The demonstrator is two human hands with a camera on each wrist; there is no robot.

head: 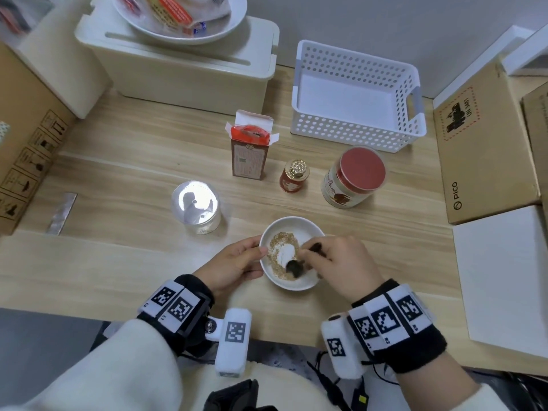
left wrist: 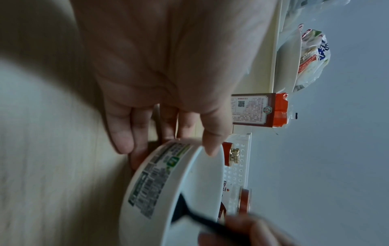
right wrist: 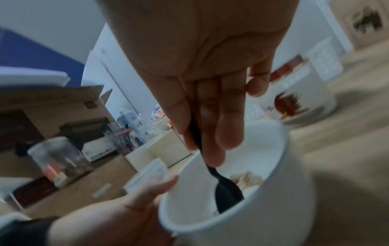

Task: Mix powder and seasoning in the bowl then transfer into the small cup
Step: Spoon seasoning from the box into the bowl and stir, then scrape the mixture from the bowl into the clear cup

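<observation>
You are in the mixing step. The bowl [head: 292,253] sits on the counter [head: 124,262] right in front of you, and every other thing is best placed from it. Your left hand [head: 234,264] grips the bowl's left rim, thumb over the edge, steadying it. Your right hand [head: 341,265] pinches the handle of a black spoon [head: 296,266], whose scoop is down in the bowl's near side. Inside, the white powder [head: 286,252] is a distinct patch ringed by brown seasoning [head: 277,241], so I judge the blending barely begun.

The small cup [head: 197,207] stands clear of the bowl, to its upper left, upright and apart from it.

Next, sweep the spoon through the white patch until the colours merge, keeping the left grip firm so the bowl does not skid. Only then lift and tip toward the cup.
</observation>
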